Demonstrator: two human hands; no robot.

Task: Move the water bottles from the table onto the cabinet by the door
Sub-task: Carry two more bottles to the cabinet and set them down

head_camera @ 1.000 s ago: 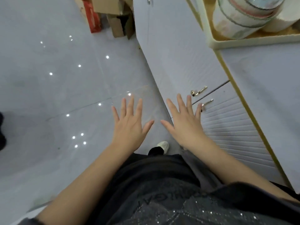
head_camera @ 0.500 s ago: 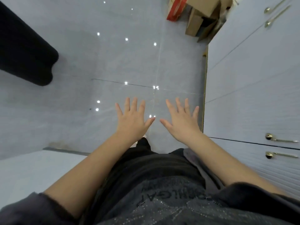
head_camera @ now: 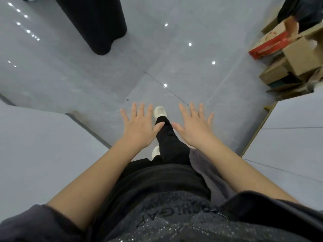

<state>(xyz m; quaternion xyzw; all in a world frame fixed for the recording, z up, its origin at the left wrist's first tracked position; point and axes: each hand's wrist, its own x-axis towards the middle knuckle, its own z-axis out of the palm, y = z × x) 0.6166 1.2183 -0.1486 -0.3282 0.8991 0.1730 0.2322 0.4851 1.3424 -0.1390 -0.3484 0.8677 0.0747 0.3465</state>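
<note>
The fingers (head_camera: 140,109) of the left hand (head_camera: 139,128) are spreading wide and flat, palm down, gripping nothing; the right hand (head_camera: 193,129) is doing the same, its fingers fanned and empty, the 2 thumbs pointing toward each other with a gap between them. Both hands are hovering over the grey tiled floor (head_camera: 174,58), above a dark trouser leg (head_camera: 167,137) and a white shoe (head_camera: 160,111) stepping forward.

Outward from there: a pale flat surface (head_camera: 35,145) is filling the left edge of the view, and white cabinet fronts (head_camera: 288,145) are rising along the right edge; cardboard boxes (head_camera: 297,56) are piling up near the top right corner, and a dark rounded shape (head_camera: 97,23) is hanging in from the top left.

No water bottles are showing anywhere in this view — neither on the pale surface nor by the cabinet fronts — so where they are standing cannot be told from here.

My reading is that the person is walking empty-handed between loads. Doing this step well means lifting the gaze toward the table, squaring up to it before reaching, and closing each hand around a bottle's body rather than its cap; 2 bottles per trip, 1 per hand, seems sensible — provided the grip is firm.
</note>
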